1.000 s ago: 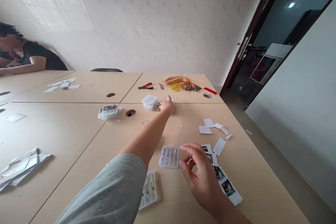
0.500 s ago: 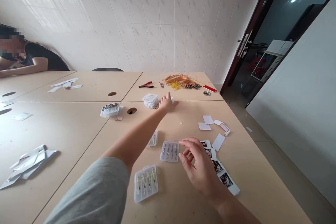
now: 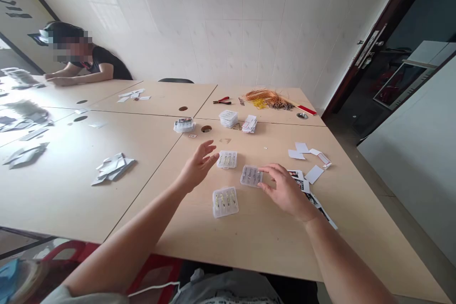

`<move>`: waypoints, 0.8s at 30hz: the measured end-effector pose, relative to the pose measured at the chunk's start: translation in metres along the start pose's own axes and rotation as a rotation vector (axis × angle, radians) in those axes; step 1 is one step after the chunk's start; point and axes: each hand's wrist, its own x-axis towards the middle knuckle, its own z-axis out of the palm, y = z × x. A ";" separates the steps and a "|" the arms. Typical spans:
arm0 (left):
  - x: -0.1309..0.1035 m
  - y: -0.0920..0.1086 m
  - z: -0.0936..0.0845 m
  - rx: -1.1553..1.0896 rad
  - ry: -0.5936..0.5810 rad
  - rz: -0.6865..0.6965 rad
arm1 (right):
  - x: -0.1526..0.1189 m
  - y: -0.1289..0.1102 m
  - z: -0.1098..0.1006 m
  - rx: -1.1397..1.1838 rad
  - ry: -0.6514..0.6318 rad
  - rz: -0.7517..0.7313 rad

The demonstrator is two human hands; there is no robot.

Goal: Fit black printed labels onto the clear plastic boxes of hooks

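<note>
Three clear cases are lying flat on the worktop (image 3: 270,247) before the person: a far case (image 3: 227,159), a middle case (image 3: 251,176) and a near case (image 3: 225,202), each holding small slender items. The left hand (image 3: 198,166) is hovering just beside the far case, fingers spread, holding nothing visible. The right hand (image 3: 285,187) is reaching to the right edge of the middle case, thumb and forefinger standing apart; contact is remaining unconfirmed. In my judgement, the step in hand is amounting to positioning around the filled cases, and a next move is calling for the right fingers narrowing evenly on the middle case. Printed cards (image 3: 302,185) are crowding the right hand's outer side, with white slips (image 3: 314,174) lying beyond. Bare worktop is extending from the near case to the front edge, offering open room for drawing a case closer
</note>
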 end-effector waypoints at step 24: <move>-0.075 -0.013 -0.008 0.516 -0.637 0.288 | -0.009 -0.004 -0.042 0.059 -0.090 0.250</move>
